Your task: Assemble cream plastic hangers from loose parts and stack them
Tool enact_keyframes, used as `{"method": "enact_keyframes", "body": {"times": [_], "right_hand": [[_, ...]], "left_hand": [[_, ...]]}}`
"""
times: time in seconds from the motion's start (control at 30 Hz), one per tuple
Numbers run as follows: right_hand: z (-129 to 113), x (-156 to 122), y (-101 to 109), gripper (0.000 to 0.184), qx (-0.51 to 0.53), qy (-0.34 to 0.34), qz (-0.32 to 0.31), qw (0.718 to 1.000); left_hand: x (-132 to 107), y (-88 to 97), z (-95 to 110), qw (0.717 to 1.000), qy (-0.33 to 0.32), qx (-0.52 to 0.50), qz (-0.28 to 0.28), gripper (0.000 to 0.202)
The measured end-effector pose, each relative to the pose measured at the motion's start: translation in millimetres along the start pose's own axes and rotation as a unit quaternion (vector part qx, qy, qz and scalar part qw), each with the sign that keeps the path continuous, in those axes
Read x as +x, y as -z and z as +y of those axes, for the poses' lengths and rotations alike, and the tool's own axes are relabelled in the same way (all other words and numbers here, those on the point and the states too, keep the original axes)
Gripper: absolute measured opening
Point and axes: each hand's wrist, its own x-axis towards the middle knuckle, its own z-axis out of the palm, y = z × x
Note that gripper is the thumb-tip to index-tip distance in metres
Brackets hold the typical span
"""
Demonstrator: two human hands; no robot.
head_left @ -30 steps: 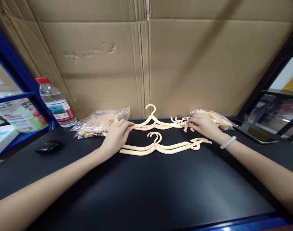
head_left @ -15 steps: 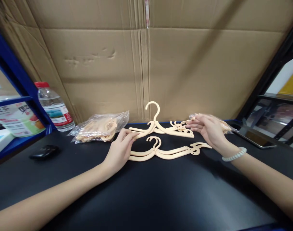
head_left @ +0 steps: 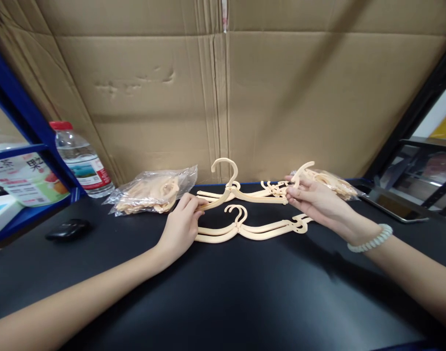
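My left hand [head_left: 179, 223] is closed on the left arm of a cream plastic clothes hanger [head_left: 261, 198], whose hook points up. My right hand [head_left: 320, 202] pinches a small curved cream plastic piece [head_left: 304, 169] beside that hanger's right end; whether the two touch, I cannot tell. Behind the held hanger lies another hanger, partly hidden, with several small hooked pieces [head_left: 272, 187] by its right end. In front, a pair of nested hangers [head_left: 259, 233] lies on the black table, with a curved clip piece [head_left: 301, 224] at their right end.
A clear bag of cream plastic parts [head_left: 146, 192] lies at the left, another bag [head_left: 336, 183] behind my right hand. A black mouse [head_left: 68, 230] and a red-capped water bottle [head_left: 83, 163] stand left. A phone [head_left: 395, 202] lies right. Cardboard [head_left: 142, 107] walls the back.
My right hand has lifted the curved piece up into view by the hanger's right end. The held hanger has tilted and shifted slightly left in my left hand.
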Motion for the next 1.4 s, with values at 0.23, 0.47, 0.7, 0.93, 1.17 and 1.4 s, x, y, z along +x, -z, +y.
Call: {"method": "enact_keyframes", "body": {"times": [0.23, 0.47, 0.7, 0.93, 1.17, 1.4], "right_hand": [[-7, 2, 8, 0.027, -0.042, -0.086, -0.082, 0.992], [-6, -1, 8, 0.014, -0.041, -0.159, -0.076, 0.983], [-5, -3, 5, 0.018, -0.06, -0.166, -0.074, 0.982], [1, -3, -1, 0.024, -0.092, -0.122, -0.061, 0.986], [8, -4, -4, 0.037, -0.107, -0.028, -0.022, 0.994], [5, -5, -6, 0.029, -0.102, 0.031, -0.015, 0.994]], "left_hand": [[0, -0.6, 0, 1.0, -0.005, 0.004, -0.003, 0.026], [0, -0.5, 0, 1.0, -0.005, 0.008, -0.012, 0.027], [0, -1.2, -1, 1.0, -0.008, 0.006, -0.01, 0.026], [0, -1.1, 1, 1.0, -0.014, 0.006, -0.006, 0.024], [0, -0.2, 4, 1.0, 0.003, 0.015, -0.025, 0.023], [-2, 1.9, 2, 0.999, -0.017, 0.015, -0.028, 0.036]]}}
